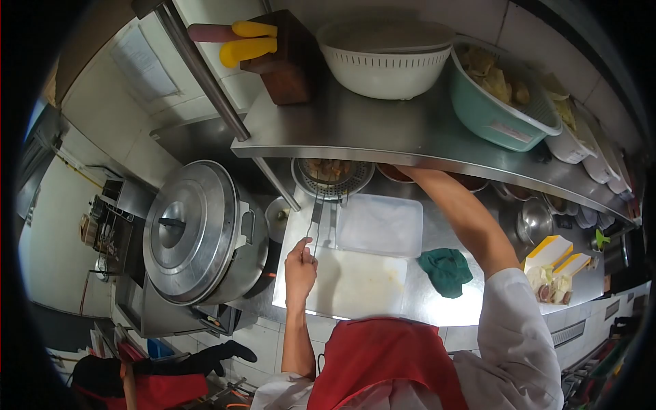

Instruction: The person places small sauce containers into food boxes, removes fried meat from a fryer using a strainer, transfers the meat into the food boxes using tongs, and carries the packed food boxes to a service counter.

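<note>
We grasp the metal tongs [318,210] in the left hand [301,268], their far ends at the colander [366,184] of food [329,168] toward the counter's [437,307] far edge. For good control, we should squeeze lightly and keep the wrist steady. Our right hand is hidden beneath the shelf [369,130]; we cannot tell its state. A white cutting board [362,287] lies at the counter's near-left corner. Beyond the left edge stands a large lidded pot [195,239].

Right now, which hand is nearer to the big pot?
Left: the left hand is near the pot's right side; the right arm reaches under the shelf, farther away, its hand hidden.
</note>
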`<state>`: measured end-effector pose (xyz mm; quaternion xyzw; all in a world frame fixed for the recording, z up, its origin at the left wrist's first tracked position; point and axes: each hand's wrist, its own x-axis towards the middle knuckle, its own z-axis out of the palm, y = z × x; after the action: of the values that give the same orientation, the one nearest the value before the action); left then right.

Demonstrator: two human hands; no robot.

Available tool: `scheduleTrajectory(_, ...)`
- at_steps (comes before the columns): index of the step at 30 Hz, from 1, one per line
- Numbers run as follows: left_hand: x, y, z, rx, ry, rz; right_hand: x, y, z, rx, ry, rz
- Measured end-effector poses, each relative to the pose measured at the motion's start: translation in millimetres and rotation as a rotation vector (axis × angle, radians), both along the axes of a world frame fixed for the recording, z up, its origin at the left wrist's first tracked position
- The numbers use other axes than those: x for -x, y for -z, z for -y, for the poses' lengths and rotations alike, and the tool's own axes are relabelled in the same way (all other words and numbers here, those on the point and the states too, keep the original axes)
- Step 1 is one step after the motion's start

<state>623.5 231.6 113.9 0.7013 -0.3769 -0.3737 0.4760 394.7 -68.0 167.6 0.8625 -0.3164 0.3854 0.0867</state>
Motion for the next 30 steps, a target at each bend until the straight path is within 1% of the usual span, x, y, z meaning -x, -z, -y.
scheduleTrajectory(5, -2.3, -7.5, -1.6, -0.035, -0.044, -0.105, 6.1, -2.8, -3.6, -0.045, 0.026, 0.006)
scheduleTrajectory(8, -6.8, -9.1, -4.1, -0.044, -0.016, -0.078, 10.8, -3.8, -5.8, -0.069, 0.05, 0.015)
scheduleTrajectory(15, -7.8, -7.8, -4.3, -0.049, -0.026, -0.141, 37.0, -6.6, -18.0, -0.179, 0.141, -0.015)
scheduleTrajectory(18, -7.6, -10.8, -4.9, -0.053, -0.017, -0.124, 53.7, -20.0, -25.1, -0.352, 0.148, -0.11)
scheduleTrajectory(20, -8.1, -15.6, -6.1, -0.056, 0.019, -0.075, 58.4, -45.4, -41.7, -0.799, 0.252, -0.061)
scheduleTrajectory(22, -7.8, -20.7, -8.0, -0.085, 0.005, -0.101, 69.9, -34.3, -44.4, -0.776, 0.284, -0.038)
scheduleTrajectory(24, -4.8, -17.6, -5.6, -0.087, -0.009, -0.12, 95.0, 11.6, -31.0, -0.284, 0.237, -0.046)
scheduleTrajectory(27, -7.8, -6.8, -7.0, -0.051, -0.03, -0.116, 86.9, 15.1, -44.3, -0.212, 0.295, -0.189)
scheduleTrajectory(29, -7.0, -3.3, -8.6, -0.036, -0.012, -0.125, 81.0, -5.0, -69.4, -0.199, 0.343, -0.256)
scheduleTrajectory(30, -22.3, 26.5, -8.2, 0.055, 0.061, 0.069, 83.4, -17.6, -88.0, -0.302, 0.418, -0.283)
